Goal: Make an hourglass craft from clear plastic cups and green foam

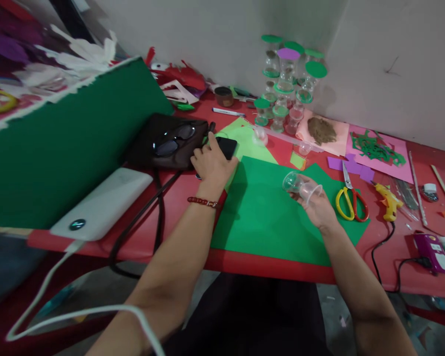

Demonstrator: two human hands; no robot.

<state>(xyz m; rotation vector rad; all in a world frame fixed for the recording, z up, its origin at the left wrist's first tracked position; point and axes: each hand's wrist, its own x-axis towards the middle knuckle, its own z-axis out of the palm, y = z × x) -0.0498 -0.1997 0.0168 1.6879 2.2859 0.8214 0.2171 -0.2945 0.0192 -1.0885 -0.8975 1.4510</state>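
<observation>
My left hand (211, 165) rests on a black phone (227, 147) beside a black bag (144, 143) that has sunglasses (176, 139) on it. Its fingers are spread over the phone's left part. In my right hand (317, 205) is a clear plastic cup piece (300, 186), two small cups joined at their narrow ends and lying sideways, held above a green sheet (267, 212). Yellow-and-red scissors (350, 198) lie just right of that hand.
Stacked cup pieces (282, 94) with coloured discs stand against the wall. A yellow glue gun (388, 200) with a cord lies right. A white power bank (104, 202) and green board (74, 143) are left. Brown powder (321, 130) and green shreds (378, 147) lie on paper behind.
</observation>
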